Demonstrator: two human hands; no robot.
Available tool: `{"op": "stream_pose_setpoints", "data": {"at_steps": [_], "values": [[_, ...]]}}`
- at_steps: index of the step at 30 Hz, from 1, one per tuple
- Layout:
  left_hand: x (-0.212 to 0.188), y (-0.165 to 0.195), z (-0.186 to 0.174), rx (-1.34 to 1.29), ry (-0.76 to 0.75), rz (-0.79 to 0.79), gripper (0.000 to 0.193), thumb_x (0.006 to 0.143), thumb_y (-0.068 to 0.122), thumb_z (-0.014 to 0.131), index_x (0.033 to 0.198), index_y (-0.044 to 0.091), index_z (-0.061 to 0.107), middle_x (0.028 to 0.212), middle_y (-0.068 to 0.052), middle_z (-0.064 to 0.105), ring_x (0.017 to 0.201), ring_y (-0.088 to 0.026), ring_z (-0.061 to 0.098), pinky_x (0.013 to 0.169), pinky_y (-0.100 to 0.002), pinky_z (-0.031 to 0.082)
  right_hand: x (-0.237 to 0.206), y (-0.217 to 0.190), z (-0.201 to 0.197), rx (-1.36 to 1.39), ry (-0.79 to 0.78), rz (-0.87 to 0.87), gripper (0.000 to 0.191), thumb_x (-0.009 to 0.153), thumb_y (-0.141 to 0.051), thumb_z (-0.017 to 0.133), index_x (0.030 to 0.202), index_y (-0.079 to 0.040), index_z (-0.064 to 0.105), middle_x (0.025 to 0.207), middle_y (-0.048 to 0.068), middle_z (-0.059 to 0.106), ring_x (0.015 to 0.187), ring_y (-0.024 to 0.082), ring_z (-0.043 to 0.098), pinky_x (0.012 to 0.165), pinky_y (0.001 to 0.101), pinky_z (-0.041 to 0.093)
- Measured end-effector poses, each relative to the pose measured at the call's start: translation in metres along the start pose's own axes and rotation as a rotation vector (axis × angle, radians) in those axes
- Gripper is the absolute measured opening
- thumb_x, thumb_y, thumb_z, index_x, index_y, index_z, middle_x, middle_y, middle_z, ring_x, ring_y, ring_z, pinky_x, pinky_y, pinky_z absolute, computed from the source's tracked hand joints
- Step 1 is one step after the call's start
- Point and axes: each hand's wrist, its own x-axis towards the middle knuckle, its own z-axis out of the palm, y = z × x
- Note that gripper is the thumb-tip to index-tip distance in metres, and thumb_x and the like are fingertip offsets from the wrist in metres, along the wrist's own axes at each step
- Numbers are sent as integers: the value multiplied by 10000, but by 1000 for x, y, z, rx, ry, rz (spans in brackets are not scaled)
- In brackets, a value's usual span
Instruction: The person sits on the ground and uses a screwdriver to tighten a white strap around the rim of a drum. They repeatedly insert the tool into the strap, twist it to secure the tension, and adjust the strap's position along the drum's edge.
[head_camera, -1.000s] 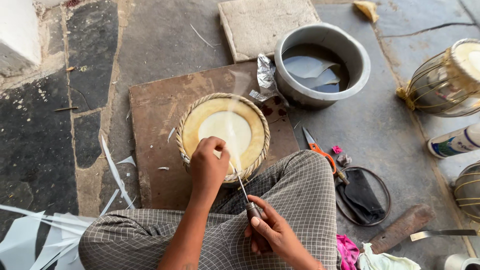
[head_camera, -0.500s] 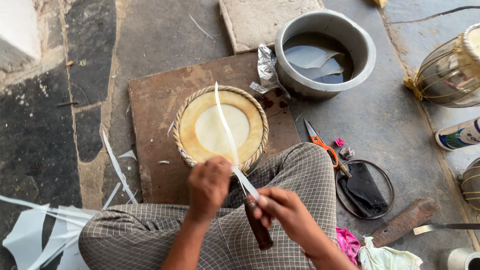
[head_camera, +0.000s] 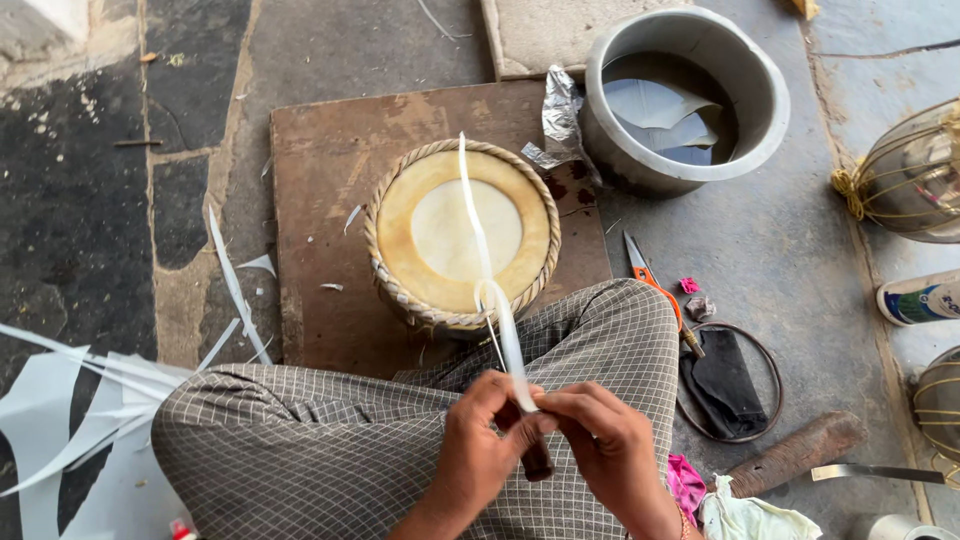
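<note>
Both hands, left hand (head_camera: 480, 440) and right hand (head_camera: 610, 445), grip closed, pinch one pale strip (head_camera: 505, 335) above the drum (head_camera: 460, 235).

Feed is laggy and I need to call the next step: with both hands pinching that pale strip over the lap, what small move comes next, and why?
Probably draw the pale strip a little further through the fingers. Left hand and right hand both pinch its near end above the knife handle, while the rest lies slack across the small drum.
</note>
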Motion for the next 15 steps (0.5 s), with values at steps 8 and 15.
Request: {"op": "stream_pose_setpoints", "data": {"at_steps": [8,15], "values": [[11,12,-7,481,42,361,209,938,208,773,857,51,661,813,-72,648,722,-235,658,652,-397,507,7,32,15,796,-39,433,333,1022,-40,702,1306,43,549,962,108,709,787,165,667,671,297,558],[83,-10,-56,587,243,484,175,969,223,716,925,58,677,891,-73,692,902,-269,654,853,-440,460,12,17,39,156,-175,424,859,793,-227,798,1532,-118,373,1090,66,680,799,186,703,724,314,587]]}}
